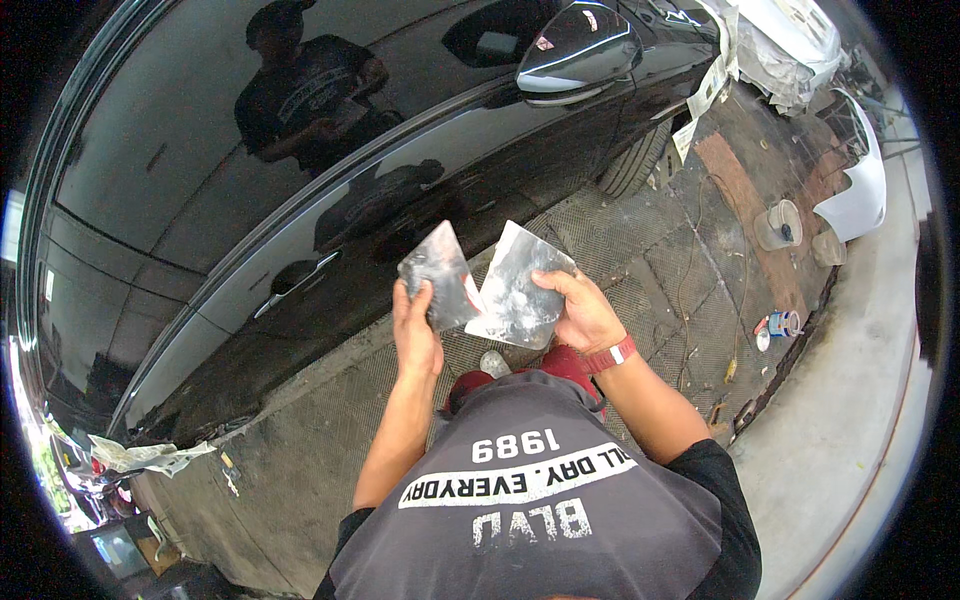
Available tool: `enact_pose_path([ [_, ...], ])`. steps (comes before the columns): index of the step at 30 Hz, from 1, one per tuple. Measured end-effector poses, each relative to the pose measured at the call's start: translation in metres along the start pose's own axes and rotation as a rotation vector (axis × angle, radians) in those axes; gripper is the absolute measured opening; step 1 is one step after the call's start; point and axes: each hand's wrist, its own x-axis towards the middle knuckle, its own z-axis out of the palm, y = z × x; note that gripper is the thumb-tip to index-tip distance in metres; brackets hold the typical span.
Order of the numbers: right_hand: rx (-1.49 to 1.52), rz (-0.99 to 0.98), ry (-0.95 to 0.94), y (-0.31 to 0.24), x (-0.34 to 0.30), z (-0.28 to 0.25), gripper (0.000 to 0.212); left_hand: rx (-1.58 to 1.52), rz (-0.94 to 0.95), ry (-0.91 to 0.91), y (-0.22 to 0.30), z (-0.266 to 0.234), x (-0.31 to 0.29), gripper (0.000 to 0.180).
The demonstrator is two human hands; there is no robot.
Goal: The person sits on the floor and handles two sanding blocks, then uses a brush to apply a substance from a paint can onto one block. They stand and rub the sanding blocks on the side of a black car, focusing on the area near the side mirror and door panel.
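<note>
In front of my body, my left hand [416,328] is closed on the lower left edge of a thin, flat grey plate [440,272] with pale smears and a reddish patch near its right edge. My right hand [588,312] grips a second flat plate [512,290], lighter and heavily smeared with white and grey, its thumb lying on the upper face. The two plates are tilted and meet or overlap at their inner edges; whether they touch I cannot tell. Beyond them stands a glossy black car [200,190], its door handle [298,284] left of my left hand.
The car's side mirror [578,55] juts out at the top, above a front tyre [638,162]. On the right are a bucket [778,226], a white bumper-like panel [858,185] and a small can [784,323]. Dark matting [290,440] covers the floor.
</note>
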Motion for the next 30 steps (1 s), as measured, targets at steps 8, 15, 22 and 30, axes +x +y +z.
enact_pose_path([
  [8, -0.479, 0.055, -0.142, -0.012, -0.017, 0.039, 0.036, 0.07, 0.331, -0.045, 0.017, -0.003, 0.014, 0.048],
  [15, -0.659, -0.085, 0.011, -0.033, -0.009, 0.017, 0.038, -0.057, 0.044, -0.207, 0.039, -0.005, 0.01, 0.05],
  [22, -0.553, 0.013, -0.038, -0.031, -0.006, -0.008, 0.036, -0.261, -0.167, -0.409, 0.033, 0.002, -0.007, 0.047],
  [30, -2.086, -0.873, 0.01, -0.013, -0.006, 0.055, 0.051, 0.175, 0.165, -0.287, 0.016, 0.008, -0.002, 0.048],
])
